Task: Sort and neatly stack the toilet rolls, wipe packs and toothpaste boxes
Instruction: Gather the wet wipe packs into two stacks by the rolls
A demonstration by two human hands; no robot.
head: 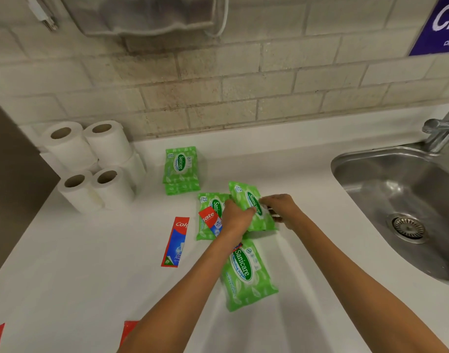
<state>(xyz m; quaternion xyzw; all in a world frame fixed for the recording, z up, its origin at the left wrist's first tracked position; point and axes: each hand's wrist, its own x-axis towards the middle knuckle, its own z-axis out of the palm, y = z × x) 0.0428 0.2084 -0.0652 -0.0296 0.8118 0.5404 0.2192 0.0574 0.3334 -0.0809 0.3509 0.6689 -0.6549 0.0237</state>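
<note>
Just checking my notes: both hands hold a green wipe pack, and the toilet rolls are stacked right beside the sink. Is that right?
Not quite. The head view shows the left hand and right hand holding the green wipe pack, but the toilet rolls stacked at the far left, away from the sink.

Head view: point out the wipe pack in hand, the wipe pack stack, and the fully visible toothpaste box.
held wipe pack point(245, 195), head view, upper green face.
wipe pack stack point(180, 166), head view, top pack's label.
toothpaste box point(175, 242), head view, blue middle.
</note>
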